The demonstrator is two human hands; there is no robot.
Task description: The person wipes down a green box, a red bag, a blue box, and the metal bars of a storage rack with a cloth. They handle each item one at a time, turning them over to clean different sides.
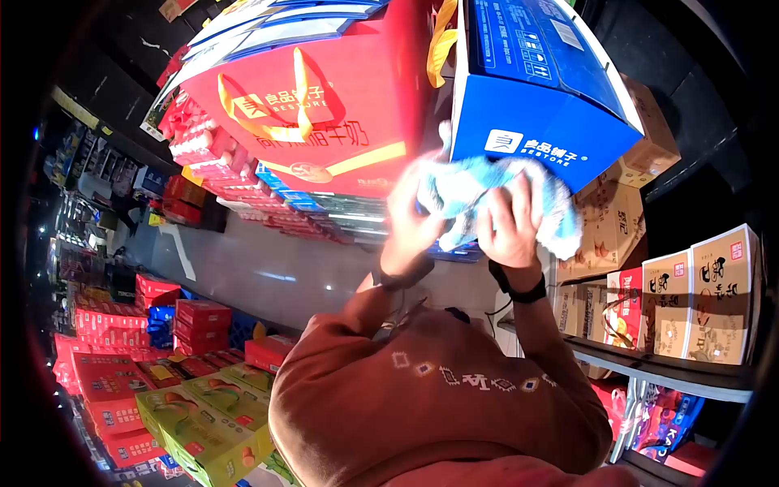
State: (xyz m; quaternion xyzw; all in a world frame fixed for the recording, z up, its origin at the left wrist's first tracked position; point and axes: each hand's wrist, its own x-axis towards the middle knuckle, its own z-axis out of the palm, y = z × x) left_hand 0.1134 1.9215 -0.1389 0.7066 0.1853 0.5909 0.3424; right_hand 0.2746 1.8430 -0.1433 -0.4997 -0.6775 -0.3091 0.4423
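Note:
Both my hands are raised in front of me and grip one light blue and white cloth (475, 191). My left hand (410, 223) clutches its left side, my right hand (511, 227) its middle and right side. The cloth is bunched up and held just below the front face of a blue carton (540, 105) with white lettering. Left of that carton stands a red gift carton (324, 105) with a yellow ribbon handle. I wear a brown sweater (438, 406) and a dark band on each wrist.
Stacks of red cartons (203, 146) run along the aisle at left. Red, green and yellow boxes (162, 390) lie lower left. At right a metal shelf (657, 369) holds beige and red cartons (714, 300). A grey floor strip (284, 272) lies between.

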